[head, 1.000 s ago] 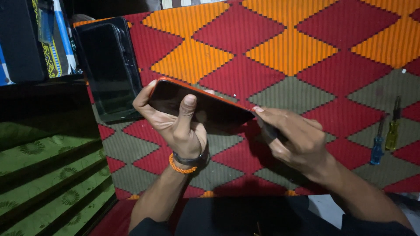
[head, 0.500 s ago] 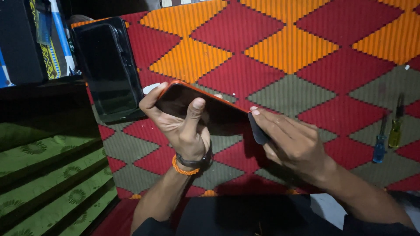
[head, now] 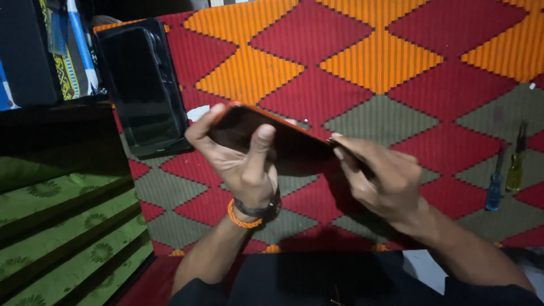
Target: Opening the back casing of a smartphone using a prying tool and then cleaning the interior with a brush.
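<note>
Head view: left hand (head: 241, 164) grips one end of an orange-edged phone (head: 272, 136), thumb pressed on its dark face. Right hand (head: 382, 175) pinches the other end at centre frame, above a patterned mat (head: 396, 68).

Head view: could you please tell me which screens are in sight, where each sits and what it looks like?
Phone: held above the mat between left hand and right hand; flat, dark glass, orange-red edge.
Second phone: flat on the mat, upper left; black rectangle, dark screen.
</note>
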